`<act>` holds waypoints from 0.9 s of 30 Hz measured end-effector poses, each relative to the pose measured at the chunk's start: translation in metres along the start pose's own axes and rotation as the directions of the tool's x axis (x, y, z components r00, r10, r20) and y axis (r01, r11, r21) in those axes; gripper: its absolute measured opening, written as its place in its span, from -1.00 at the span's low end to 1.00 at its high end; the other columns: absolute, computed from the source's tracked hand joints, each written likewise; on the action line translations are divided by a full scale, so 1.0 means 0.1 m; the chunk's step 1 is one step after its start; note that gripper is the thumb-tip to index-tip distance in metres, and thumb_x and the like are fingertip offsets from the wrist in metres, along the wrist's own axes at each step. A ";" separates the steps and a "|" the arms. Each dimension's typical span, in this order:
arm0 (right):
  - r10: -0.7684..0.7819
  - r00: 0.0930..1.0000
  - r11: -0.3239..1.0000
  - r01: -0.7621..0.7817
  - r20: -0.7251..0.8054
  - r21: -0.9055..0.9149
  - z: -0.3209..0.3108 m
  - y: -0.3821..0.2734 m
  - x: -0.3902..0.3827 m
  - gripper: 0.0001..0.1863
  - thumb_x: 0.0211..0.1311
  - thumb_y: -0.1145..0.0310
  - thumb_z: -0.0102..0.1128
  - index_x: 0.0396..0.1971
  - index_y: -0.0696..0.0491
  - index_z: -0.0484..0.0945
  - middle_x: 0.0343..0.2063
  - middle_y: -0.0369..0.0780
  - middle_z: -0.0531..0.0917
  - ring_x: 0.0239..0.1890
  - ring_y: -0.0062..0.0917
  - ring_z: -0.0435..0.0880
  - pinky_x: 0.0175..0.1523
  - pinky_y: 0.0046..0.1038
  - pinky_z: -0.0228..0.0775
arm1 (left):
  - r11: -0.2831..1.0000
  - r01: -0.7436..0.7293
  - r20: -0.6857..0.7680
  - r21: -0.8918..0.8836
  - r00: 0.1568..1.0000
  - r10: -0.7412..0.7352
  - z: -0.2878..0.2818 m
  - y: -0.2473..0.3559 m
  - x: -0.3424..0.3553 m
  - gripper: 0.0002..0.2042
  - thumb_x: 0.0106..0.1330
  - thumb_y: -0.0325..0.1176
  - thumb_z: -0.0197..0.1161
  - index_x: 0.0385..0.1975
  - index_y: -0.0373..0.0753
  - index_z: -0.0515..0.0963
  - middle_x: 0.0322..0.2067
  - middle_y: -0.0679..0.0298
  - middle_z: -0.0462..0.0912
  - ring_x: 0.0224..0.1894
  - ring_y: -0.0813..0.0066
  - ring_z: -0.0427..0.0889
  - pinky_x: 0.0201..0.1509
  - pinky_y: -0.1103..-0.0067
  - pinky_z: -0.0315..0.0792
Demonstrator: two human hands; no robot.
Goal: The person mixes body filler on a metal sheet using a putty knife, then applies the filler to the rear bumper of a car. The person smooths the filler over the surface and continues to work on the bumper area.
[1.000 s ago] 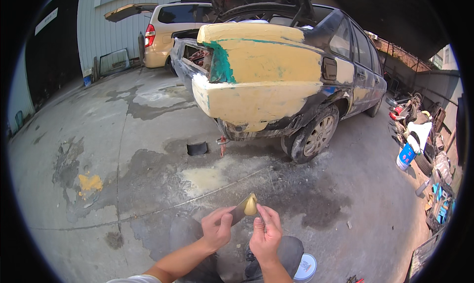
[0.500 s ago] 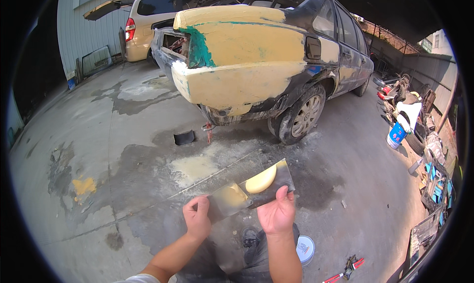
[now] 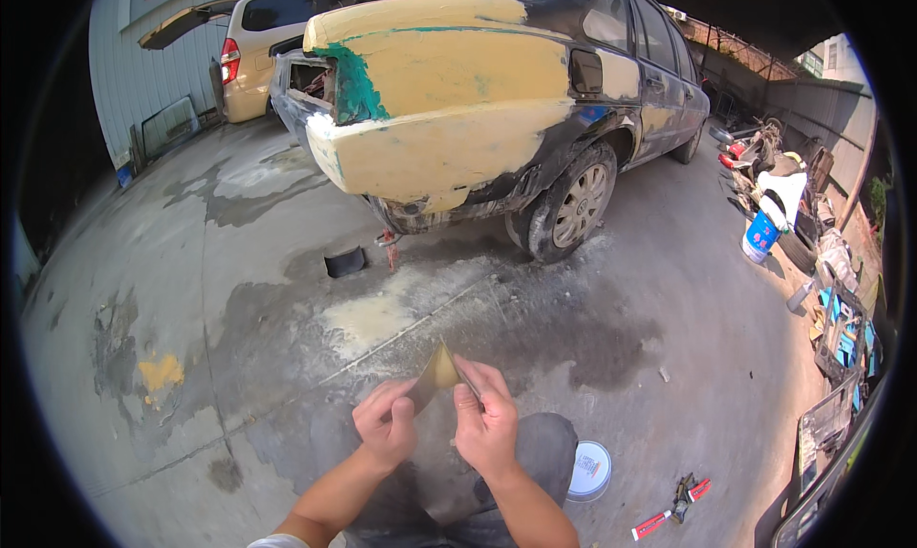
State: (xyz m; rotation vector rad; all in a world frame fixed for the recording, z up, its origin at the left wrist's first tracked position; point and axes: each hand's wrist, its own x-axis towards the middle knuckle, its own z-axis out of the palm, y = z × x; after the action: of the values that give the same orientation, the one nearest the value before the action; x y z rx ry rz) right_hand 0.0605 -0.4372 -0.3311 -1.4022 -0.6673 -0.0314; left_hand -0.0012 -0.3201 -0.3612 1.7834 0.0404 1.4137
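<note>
In my left hand (image 3: 387, 426) is a thin dark putty spreader (image 3: 424, 386), gripped between thumb and fingers. My right hand (image 3: 487, 429) grips a second flat spreader (image 3: 466, 372), seen almost edge-on. The two blades stand tilted up and meet in a narrow peak in front of me. Pale yellow putty (image 3: 442, 370) shows between them; how much is there is hidden by the blades and fingers. Ahead stands a dark car (image 3: 611, 80), its rear side panel (image 3: 458, 80) coated in yellow filler, with a green patch (image 3: 358, 85) by the open lamp hole.
By my right knee stands a round tub with a white lid (image 3: 589, 468). Red-and-white tubes (image 3: 652, 525) lie on the concrete farther right. A blue bucket (image 3: 760, 236) and piled scrap line the right wall. A dark curved piece (image 3: 345, 262) lies below the bumper.
The spreaders, flat and side by side before with a thick putty lump in view, are now tilted up against each other. My right hand has moved left, closer to my left hand.
</note>
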 end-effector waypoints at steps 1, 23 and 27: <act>-0.101 0.995 0.993 0.103 0.024 -0.062 0.04 0.03 -0.03 -0.68 0.18 0.57 0.11 -0.04 0.08 0.55 -0.20 -0.16 0.54 -0.24 -0.47 0.56 -0.13 -0.53 0.40 | 1.000 0.003 0.024 0.012 1.000 -0.003 -0.02 0.00 0.03 -0.79 0.29 -0.41 0.11 -0.32 -0.47 0.57 -0.46 0.03 0.62 -0.42 0.26 0.62 -0.32 0.53 0.47; 0.152 0.970 0.969 -0.108 0.191 -0.223 -0.29 0.21 0.09 -0.71 0.16 0.55 0.11 -0.09 0.05 0.59 -0.26 -0.17 0.58 -0.22 -0.43 0.56 -0.18 -0.49 0.42 | 0.745 0.480 -0.121 -0.464 0.798 -0.590 -0.09 -0.19 0.01 -0.70 0.32 -0.20 0.18 -0.31 -0.39 0.57 -0.46 0.44 0.53 -0.39 0.72 0.39 -0.27 0.70 0.29; -0.322 0.942 0.879 0.333 0.090 -0.341 -0.22 0.15 0.09 -0.55 -0.03 0.68 0.07 -0.09 0.02 0.59 -0.20 -0.16 0.54 -0.14 -0.31 0.54 -0.08 -0.41 0.43 | 0.841 0.466 -0.129 -0.273 0.849 -0.513 -0.08 -0.12 0.02 -0.69 0.35 -0.21 0.14 -0.28 -0.41 0.57 -0.42 0.41 0.55 -0.39 0.70 0.42 -0.28 0.69 0.33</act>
State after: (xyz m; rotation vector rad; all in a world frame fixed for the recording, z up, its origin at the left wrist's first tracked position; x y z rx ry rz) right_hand 0.0828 -0.4507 -0.3414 -1.6184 -0.9548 -0.4187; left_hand -0.0017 -0.3066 -0.3667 1.3074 0.3982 1.1536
